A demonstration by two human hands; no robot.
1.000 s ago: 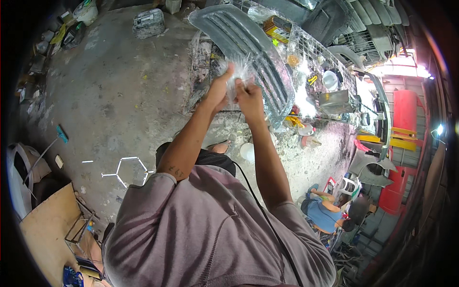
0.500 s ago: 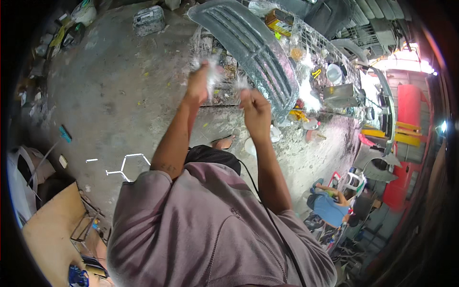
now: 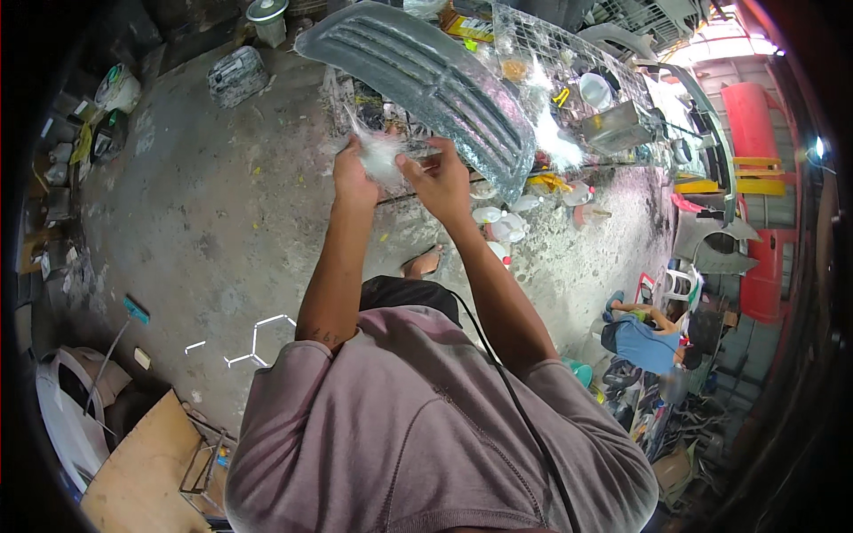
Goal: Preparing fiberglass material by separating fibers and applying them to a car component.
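A loose tuft of white glass fibre (image 3: 382, 160) is stretched between my hands, with thin strands sticking out. My left hand (image 3: 354, 182) is closed on its left side. On the other side my right hand (image 3: 442, 185) grips the tuft's edge, thumb pressed against it and fingers bent; the fingertips are partly hidden. Just beyond both hands lies a long, curved grey slotted panel (image 3: 431, 78), its surface rough and shiny in places. It rests over a cluttered wire-mesh stand (image 3: 511, 31), and its near end reaches past my right hand.
Plastic bottles (image 3: 508, 227) stand on the floor right of my hands. A metal box (image 3: 617, 129) and a white bowl (image 3: 595, 91) sit farther right. A grey case (image 3: 237, 77) lies far left. Another person in blue (image 3: 644, 345) is at the lower right, near red panels (image 3: 751, 120).
My hands have come together, joining at one tuft; before, they were apart, each with white fibre. The view has shifted, so the panel appears farther left.
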